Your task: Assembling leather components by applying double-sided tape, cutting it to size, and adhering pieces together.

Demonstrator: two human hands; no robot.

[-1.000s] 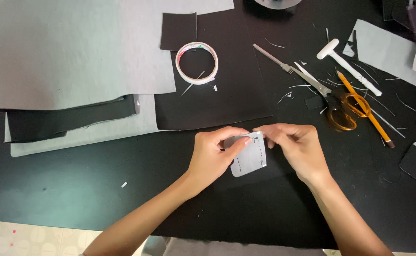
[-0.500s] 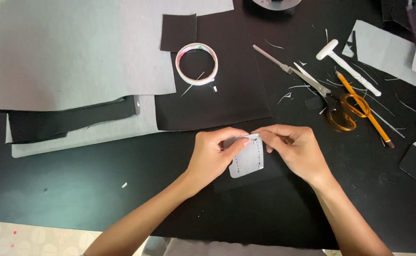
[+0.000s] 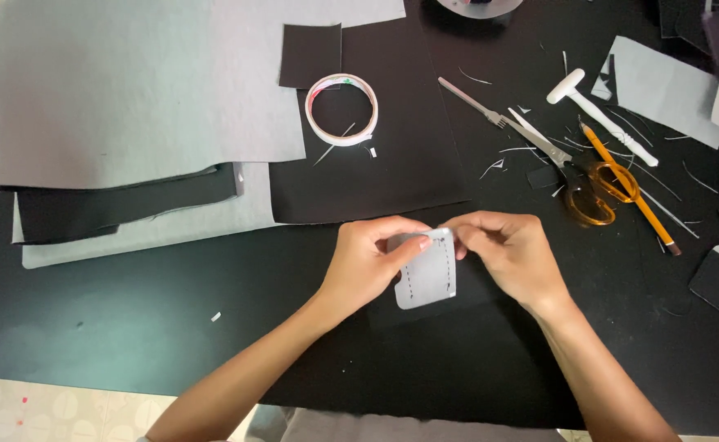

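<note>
Near the desk's (image 3: 114,327) front edge, over bare black surface, your left hand (image 3: 368,266) and right hand (image 3: 511,258) pinch the top edge of a small grey stitched piece (image 3: 427,282) with their fingers. Grey felt sheets (image 3: 130,90) lie left; tape ring (image 3: 341,109) behind; orange-handled scissors (image 3: 576,184) right.
</note>
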